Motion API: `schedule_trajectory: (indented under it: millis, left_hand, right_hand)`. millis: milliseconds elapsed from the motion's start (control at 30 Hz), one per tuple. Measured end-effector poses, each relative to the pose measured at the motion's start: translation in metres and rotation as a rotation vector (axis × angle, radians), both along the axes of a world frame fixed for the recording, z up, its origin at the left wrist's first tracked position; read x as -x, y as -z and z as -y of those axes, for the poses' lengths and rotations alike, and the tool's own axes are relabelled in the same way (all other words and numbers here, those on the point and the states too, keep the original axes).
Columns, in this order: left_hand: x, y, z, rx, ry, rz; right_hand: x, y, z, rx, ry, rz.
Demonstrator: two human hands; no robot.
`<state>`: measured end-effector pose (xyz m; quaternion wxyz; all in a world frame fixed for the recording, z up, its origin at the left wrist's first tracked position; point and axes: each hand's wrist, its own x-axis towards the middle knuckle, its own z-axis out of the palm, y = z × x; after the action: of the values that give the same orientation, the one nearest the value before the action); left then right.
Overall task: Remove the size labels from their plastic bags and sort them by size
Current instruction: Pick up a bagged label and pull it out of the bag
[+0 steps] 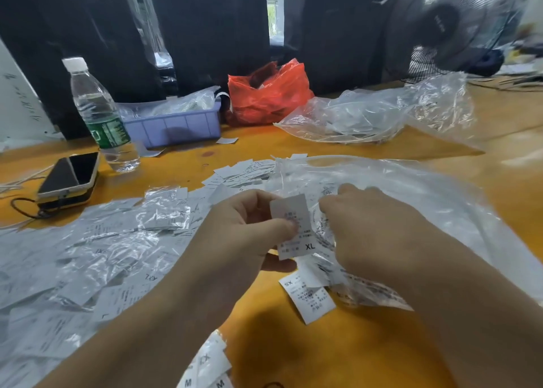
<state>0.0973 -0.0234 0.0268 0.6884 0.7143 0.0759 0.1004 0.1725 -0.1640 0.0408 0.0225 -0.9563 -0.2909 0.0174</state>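
Note:
My left hand pinches a white XL size label between thumb and fingers, above the orange table. My right hand reaches beside it with fingers curled into a crumpled clear plastic bag holding more labels; whether it grips the bag is unclear. An XS label lies just below the XL one. Small clear bags of labels are heaped to the left. Loose labels lie further back, and a stack marked M and XL sits near the bottom edge.
A water bottle and a phone stand at the left. Behind are a purple bin, a red plastic bag and a large clear bag. A big clear sheet covers the right. A fan stands far right.

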Motion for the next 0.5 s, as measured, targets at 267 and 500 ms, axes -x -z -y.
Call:
schedule_trajectory:
  millis: [267,500]
  left_hand:
    - [0.0027,-0.0014,-0.0011,0.001,0.006,0.020]
    - [0.0049,0.0000,-0.0058,-0.024,-0.028,0.046]
  right_hand:
    - [0.0003,0.0060,-0.0025,-0.049,-0.056,-0.011]
    - [-0.0065,0.0033,-0.0027,-0.315,-0.101,0.053]
